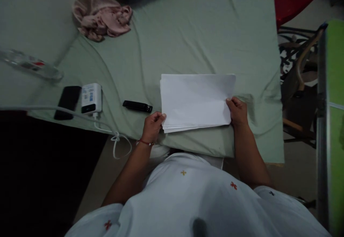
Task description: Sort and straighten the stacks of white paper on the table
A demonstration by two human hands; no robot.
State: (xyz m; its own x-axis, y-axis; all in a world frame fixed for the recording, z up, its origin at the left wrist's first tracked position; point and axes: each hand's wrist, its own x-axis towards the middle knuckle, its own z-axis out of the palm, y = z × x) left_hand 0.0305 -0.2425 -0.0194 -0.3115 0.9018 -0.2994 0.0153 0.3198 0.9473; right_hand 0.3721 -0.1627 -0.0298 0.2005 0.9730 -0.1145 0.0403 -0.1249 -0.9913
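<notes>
We are gripping a flat rectangular stack of smooth white paper (197, 100) with both hands, left hand (152, 125) and right hand (238, 112) clamping its near corners on the wrinkled green bedsheet (188, 39).

Paper stack (197, 100) on sheet (188, 39), near its front edge. Left hand (152, 126) at stack's left corner, right hand (238, 112) at right. Stapler (137, 106), charger (91, 98), phone (67, 102) leftward. Cloth (100, 16) far back left.

We can't actually read anything here. The white power bank (91, 98) has a blue label, but its print is too small and blurry for us. The sheets of paper (197, 100) look blank.
</notes>
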